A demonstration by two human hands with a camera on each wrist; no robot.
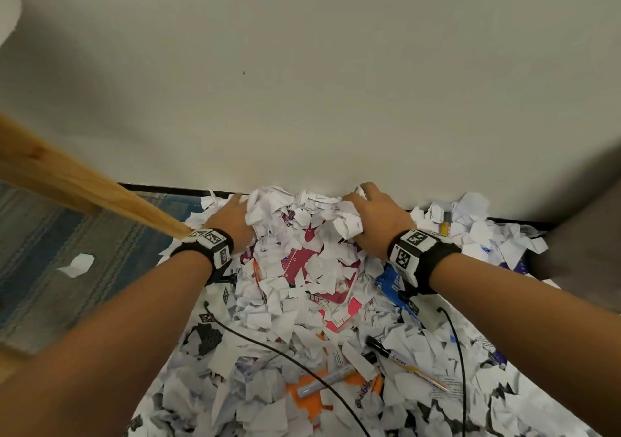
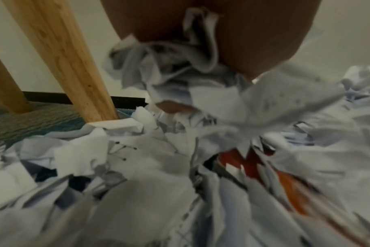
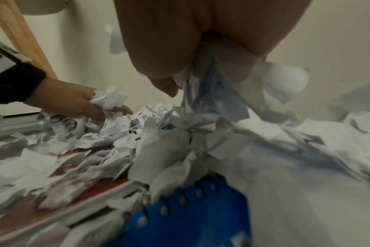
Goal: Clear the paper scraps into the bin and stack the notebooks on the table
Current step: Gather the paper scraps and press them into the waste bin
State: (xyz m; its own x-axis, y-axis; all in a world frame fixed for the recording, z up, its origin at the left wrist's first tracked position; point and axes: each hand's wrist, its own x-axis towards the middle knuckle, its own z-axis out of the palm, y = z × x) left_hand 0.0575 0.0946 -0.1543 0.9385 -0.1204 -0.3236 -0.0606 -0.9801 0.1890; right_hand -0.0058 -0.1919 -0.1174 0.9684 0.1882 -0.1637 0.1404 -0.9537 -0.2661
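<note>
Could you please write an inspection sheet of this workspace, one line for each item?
Surface: floor by the wall, almost fully covered by paper; striped rug at left.
Job's things: torn paper scraps piled everywhere; pink notebook, blue spiral notebook and orange notebook part-buried. Bin: nothing seen.
Clutter: black Pilot marker, silver marker, yellow-banded pen near the wall.
Grippers: left hand and right hand each clutch a bunch of scraps at the far end of the pile.
Cables: two black cables trail from the wrist cameras over the scraps.
Surroundings: plain wall, black baseboard, wooden furniture leg.
</note>
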